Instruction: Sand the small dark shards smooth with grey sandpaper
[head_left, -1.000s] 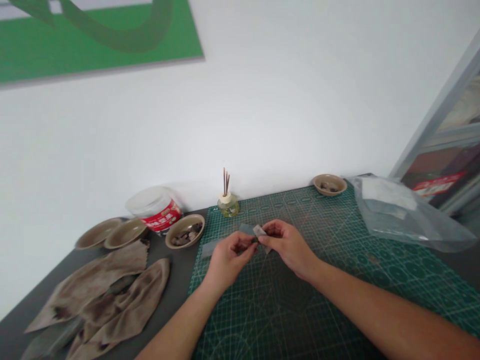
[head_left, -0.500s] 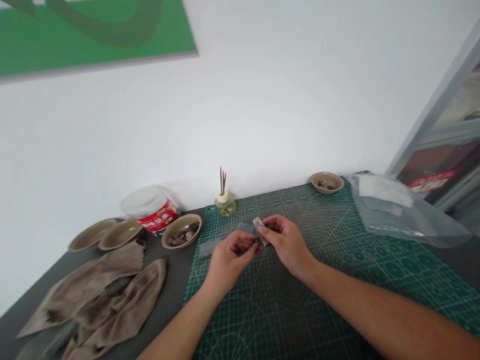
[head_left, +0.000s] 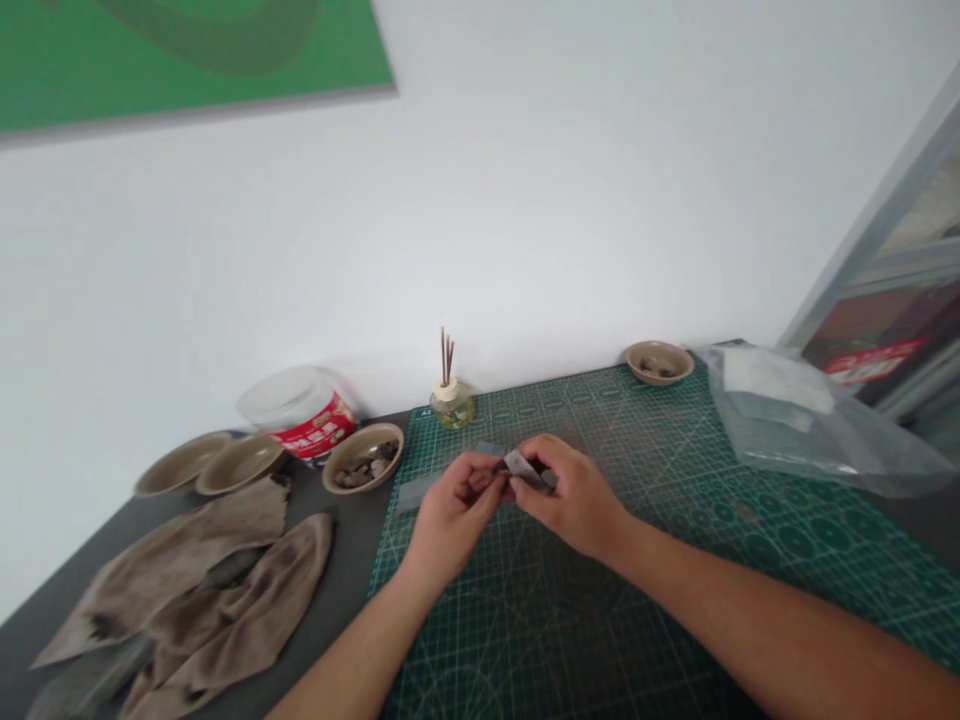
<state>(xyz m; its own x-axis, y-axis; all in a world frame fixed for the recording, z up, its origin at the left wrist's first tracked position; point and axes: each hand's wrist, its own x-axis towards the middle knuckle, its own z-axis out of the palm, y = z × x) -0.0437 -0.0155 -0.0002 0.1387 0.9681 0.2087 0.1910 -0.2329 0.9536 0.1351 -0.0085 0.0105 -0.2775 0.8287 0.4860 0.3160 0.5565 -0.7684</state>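
My right hand [head_left: 574, 492] is closed on a folded grey strip that looks like sandpaper [head_left: 523, 466], held between thumb and fingers. Its left end meets the fingertips of my left hand [head_left: 456, 510]. Those fingers are pinched round a small dark piece [head_left: 501, 468], mostly covered, its kind unclear. Both hands are above the green cutting mat [head_left: 495, 620]. Just behind them a flat grey sheet [head_left: 489, 448] lies on the mat, partly hidden. Another grey sheet [head_left: 414, 493] rests left of my left hand.
A bowl of small brownish pieces [head_left: 366, 436] stands left of the mat, near a red-labelled tub [head_left: 311, 435] and two more bowls [head_left: 244, 462]. Brown cloths [head_left: 247, 620] lie front left. A reed diffuser [head_left: 452, 405], another bowl [head_left: 660, 376] and a plastic bag [head_left: 810, 440] sit behind.
My hands have come closer together. The grey strip has tilted and moved down onto the left fingertips, and my right fingers now cover more of it.
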